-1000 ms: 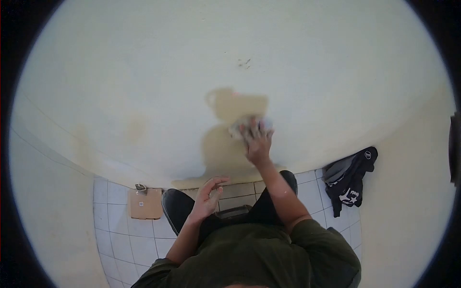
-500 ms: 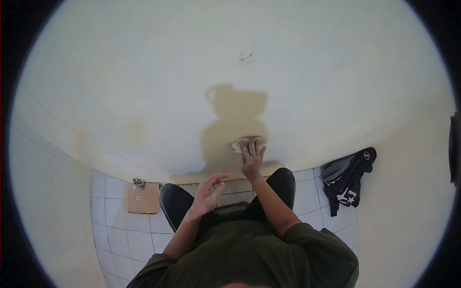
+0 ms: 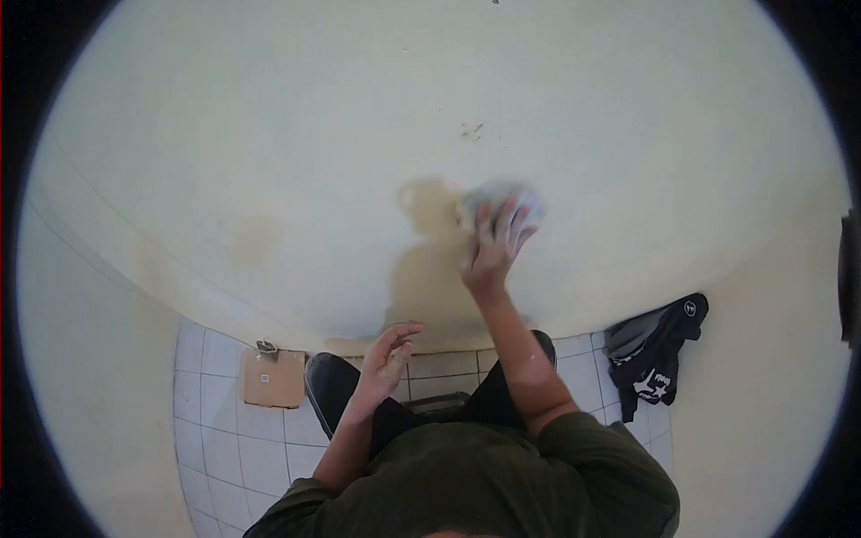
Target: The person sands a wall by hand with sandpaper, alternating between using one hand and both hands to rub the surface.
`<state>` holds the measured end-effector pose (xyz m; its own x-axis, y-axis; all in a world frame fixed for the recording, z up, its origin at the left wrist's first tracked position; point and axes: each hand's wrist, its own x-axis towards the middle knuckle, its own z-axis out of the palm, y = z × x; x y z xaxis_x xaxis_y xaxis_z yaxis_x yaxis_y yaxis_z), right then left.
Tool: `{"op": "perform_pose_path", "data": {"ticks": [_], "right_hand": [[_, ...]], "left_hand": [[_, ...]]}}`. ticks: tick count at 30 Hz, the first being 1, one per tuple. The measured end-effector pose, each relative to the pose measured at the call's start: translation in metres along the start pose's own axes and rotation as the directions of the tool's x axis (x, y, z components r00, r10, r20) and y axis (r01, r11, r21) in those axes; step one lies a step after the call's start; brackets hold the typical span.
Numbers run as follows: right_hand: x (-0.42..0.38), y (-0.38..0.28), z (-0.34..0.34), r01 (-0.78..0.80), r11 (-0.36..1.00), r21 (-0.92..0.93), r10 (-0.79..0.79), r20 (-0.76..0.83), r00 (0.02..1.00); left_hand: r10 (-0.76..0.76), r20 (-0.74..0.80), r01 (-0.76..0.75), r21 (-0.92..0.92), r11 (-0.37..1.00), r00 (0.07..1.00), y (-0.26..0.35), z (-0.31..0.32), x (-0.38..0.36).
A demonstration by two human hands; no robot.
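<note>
While my right hand (image 3: 496, 238) works in front of me, the cream wall (image 3: 269, 117) spreads behind it and out to both sides. White floor tiles (image 3: 217, 450) lie below my hands, down by my bent knees. Well to the right of my right hand and lower, a black-and-grey jacket (image 3: 647, 359) with white print lies crumpled on the tiles. To the left of my left hand (image 3: 386, 361), beyond my knee, sits a flat cardboard box (image 3: 276, 387). Under my right palm is a pale cloth (image 3: 525, 203), blurred, which I clamp against the wall with spread fingers. My left hand hovers lower, fingers curved and thumb apart; whether it touches the wall I cannot tell. A small object (image 3: 267, 347), too small to name, is at the box's far edge, and dark marks (image 3: 473, 133) speckle the wall above my right hand.
</note>
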<state>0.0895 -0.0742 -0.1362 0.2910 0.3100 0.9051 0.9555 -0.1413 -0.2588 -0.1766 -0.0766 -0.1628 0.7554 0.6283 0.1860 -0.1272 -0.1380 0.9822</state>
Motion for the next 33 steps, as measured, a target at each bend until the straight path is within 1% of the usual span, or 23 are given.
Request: {"op": "perform_pose_path", "data": {"ticks": [1, 3, 5, 6, 9, 11, 12, 13, 16, 18, 20, 22, 25, 26, 27, 28, 30, 32, 33], "right_hand": [[-0.044, 0.012, 0.011, 0.000, 1.000, 0.005, 0.000, 0.056, 0.998], [-0.128, 0.028, 0.020, -0.056, 0.998, 0.015, 0.051, 0.232, 0.971], [-0.159, 0.029, 0.007, -0.104, 0.994, -0.016, 0.103, 0.317, 0.943], [-0.159, 0.031, 0.006, -0.122, 0.992, -0.031, 0.125, 0.352, 0.928], [-0.092, 0.026, 0.007, -0.055, 0.998, -0.015, 0.056, 0.186, 0.981], [-0.012, 0.003, -0.006, -0.012, 0.999, -0.037, 0.014, 0.073, 0.997], [0.029, -0.008, -0.013, 0.010, 0.999, -0.050, -0.009, 0.011, 1.000], [0.053, -0.016, -0.018, 0.026, 0.998, -0.066, -0.029, -0.042, 0.999], [0.068, -0.027, -0.014, -0.025, 0.999, -0.049, 0.019, -0.112, 0.993], [0.018, -0.015, 0.001, -0.063, 0.998, -0.027, 0.064, 0.007, 0.998], [-0.070, 0.010, 0.025, 0.008, 0.999, -0.038, -0.005, 0.080, 0.997], [-0.159, 0.029, 0.028, -0.074, 0.997, -0.010, 0.073, 0.334, 0.940], [-0.168, 0.028, 0.007, -0.040, 0.991, -0.129, 0.092, 0.430, 0.898], [-0.163, 0.031, 0.008, -0.016, 0.993, -0.114, 0.059, 0.384, 0.921], [-0.137, 0.031, 0.010, 0.008, 0.995, -0.100, 0.026, 0.338, 0.941], [-0.103, 0.029, 0.012, 0.034, 0.996, -0.086, -0.008, 0.287, 0.958], [-0.021, 0.007, -0.001, 0.076, 0.994, -0.077, -0.066, 0.128, 0.990], [0.045, -0.018, -0.019, 0.041, 0.994, -0.099, -0.036, 0.052, 0.998], [0.055, -0.025, -0.020, 0.020, 0.996, -0.088, -0.018, 0.032, 0.999]], "left_hand": [[-0.031, 0.018, 0.032, -0.018, 0.999, 0.999, 0.003, -0.001, -0.001], [-0.081, 0.044, 0.083, -0.046, 0.995, 0.996, 0.004, -0.001, -0.006], [-0.111, 0.058, 0.115, -0.066, 0.991, 0.992, 0.000, -0.002, -0.010], [-0.092, 0.061, 0.095, -0.056, 0.994, 0.994, -0.001, -0.003, -0.008], [-0.052, 0.065, 0.053, -0.014, 0.998, 0.997, -0.003, -0.003, -0.012], [-0.010, 0.061, 0.008, 0.030, 1.000, 0.998, -0.003, -0.002, -0.007], [-0.010, 0.074, 0.008, 0.026, 1.000, 0.997, 0.000, -0.002, -0.003], [-0.020, 0.088, 0.018, 0.020, 1.000, 0.996, 0.003, -0.001, -0.002], [-0.010, 0.111, 0.007, 0.027, 1.000, 0.994, 0.010, 0.005, 0.002], [0.001, 0.117, -0.006, 0.040, 0.999, 0.993, 0.013, 0.005, 0.004], [0.006, 0.111, -0.010, 0.043, 0.999, 0.994, 0.011, 0.007, 0.001], [-0.028, 0.120, 0.021, 0.056, 0.998, 0.992, 0.006, 0.007, -0.005], [-0.033, 0.134, 0.028, 0.037, 0.999, 0.990, 0.006, 0.007, -0.007], [-0.038, 0.139, 0.035, 0.024, 0.999, 0.990, 0.006, 0.008, -0.011], [-0.048, 0.145, 0.043, 0.035, 0.998, 0.988, 0.005, 0.008, -0.012], [-0.055, 0.150, 0.049, 0.047, 0.998, 0.987, 0.003, 0.008, -0.010], [-0.059, 0.152, 0.050, 0.058, 0.997, 0.987, 0.003, 0.009, -0.006], [-0.053, 0.141, 0.046, 0.053, 0.998, 0.989, 0.008, 0.015, -0.001], [-0.034, 0.142, 0.026, 0.058, 0.998, 0.989, 0.011, 0.018, 0.002]]}}
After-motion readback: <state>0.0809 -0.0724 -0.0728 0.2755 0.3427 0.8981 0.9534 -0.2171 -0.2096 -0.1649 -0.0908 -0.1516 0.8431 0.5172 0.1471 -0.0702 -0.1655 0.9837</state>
